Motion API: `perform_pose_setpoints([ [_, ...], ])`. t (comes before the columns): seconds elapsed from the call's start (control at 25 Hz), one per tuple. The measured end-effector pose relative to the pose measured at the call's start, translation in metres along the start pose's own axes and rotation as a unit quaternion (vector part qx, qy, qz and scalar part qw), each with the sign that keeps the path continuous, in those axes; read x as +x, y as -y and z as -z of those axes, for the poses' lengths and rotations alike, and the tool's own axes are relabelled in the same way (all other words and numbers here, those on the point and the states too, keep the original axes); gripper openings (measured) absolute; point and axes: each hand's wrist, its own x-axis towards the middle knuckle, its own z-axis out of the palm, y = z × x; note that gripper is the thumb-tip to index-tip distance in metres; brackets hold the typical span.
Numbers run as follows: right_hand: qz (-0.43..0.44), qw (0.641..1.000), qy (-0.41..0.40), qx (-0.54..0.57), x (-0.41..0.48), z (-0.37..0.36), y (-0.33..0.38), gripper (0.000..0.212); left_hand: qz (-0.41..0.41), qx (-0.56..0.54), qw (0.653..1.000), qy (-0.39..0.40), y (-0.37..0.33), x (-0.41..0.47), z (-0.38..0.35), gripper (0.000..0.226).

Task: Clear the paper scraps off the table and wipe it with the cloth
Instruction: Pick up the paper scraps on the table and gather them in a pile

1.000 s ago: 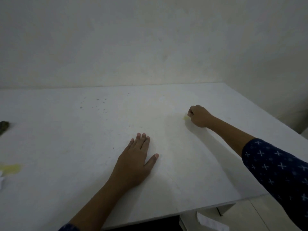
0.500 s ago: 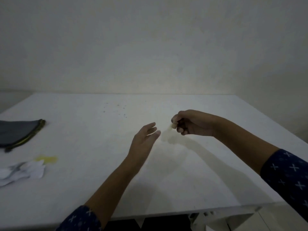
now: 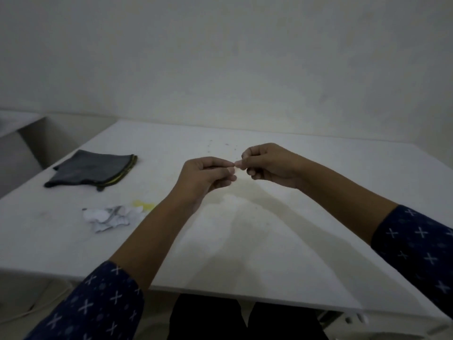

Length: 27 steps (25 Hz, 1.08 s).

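Above the middle of the white table, my left hand and my right hand meet fingertip to fingertip. A tiny pale paper scrap is pinched between them; which hand grips it I cannot tell. To the left, a pile of crumpled white paper scraps lies on the table with a yellow scrap at its far edge. A dark grey cloth with a yellow-green hem lies folded further back on the left.
Small dark specks dot the tabletop beyond my hands. A plain wall runs behind the table. A lower pale surface sits beyond the left edge. My dark-clothed legs show under the near edge.
My right hand lifted off the table with the scrap and moved left. My left hand rose from lying flat and closed its fingers against the right hand's fingertips. The view swung left.
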Motion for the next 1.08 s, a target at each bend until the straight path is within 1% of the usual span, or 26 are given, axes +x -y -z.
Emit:
perform_pose_setpoints([
  [0.08,0.027,0.999,-0.030,0.009,0.016,-0.025,0.002,0.018,0.009,-0.013,0.999,-0.031,-0.004,-0.001,0.026,0.009],
  [0.16,0.038,0.998,-0.057,0.014,0.032,-0.054,0.000,0.027,0.019,0.000,0.998,-0.067,-0.007,-0.003,0.053,0.010],
  [0.24,0.047,0.997,-0.065,-0.002,0.047,-0.083,-0.003,0.036,0.031,0.064,0.992,-0.100,-0.010,-0.007,0.079,0.011],
  [0.4,0.043,0.996,-0.069,-0.047,0.073,-0.133,-0.011,0.033,0.075,0.232,0.959,-0.145,-0.014,-0.013,0.126,0.020],
  [0.48,0.031,0.994,-0.079,-0.065,0.083,-0.151,-0.017,0.034,0.093,0.296,0.939,-0.148,-0.013,-0.013,0.141,0.020],
  [0.6,0.026,0.990,-0.100,-0.100,0.091,-0.172,-0.031,0.031,0.111,0.382,0.909,-0.126,-0.006,-0.006,0.155,0.018],
  [0.68,0.037,0.982,-0.121,-0.140,0.094,-0.181,-0.039,0.029,0.113,0.440,0.882,-0.124,-0.001,0.000,0.158,0.016],
  [0.76,0.041,0.972,-0.138,-0.186,0.096,-0.186,-0.043,0.028,0.110,0.477,0.862,-0.131,0.004,0.006,0.159,0.022],
  [0.84,0.026,0.962,-0.127,-0.239,0.097,-0.190,-0.044,0.028,0.107,0.498,0.850,-0.136,0.009,0.010,0.160,0.026],
  [0.96,-0.008,0.946,-0.091,-0.312,0.097,-0.189,-0.039,0.030,0.132,0.511,0.838,-0.135,0.016,0.013,0.165,0.025],
  [1.04,-0.023,0.943,-0.073,-0.324,0.098,-0.185,-0.038,0.034,0.142,0.510,0.838,-0.130,0.019,0.013,0.170,0.025],
  [1.08,-0.018,0.943,-0.070,-0.325,0.098,-0.184,-0.039,0.032,0.136,0.503,0.844,-0.129,0.019,0.012,0.172,0.026],
])
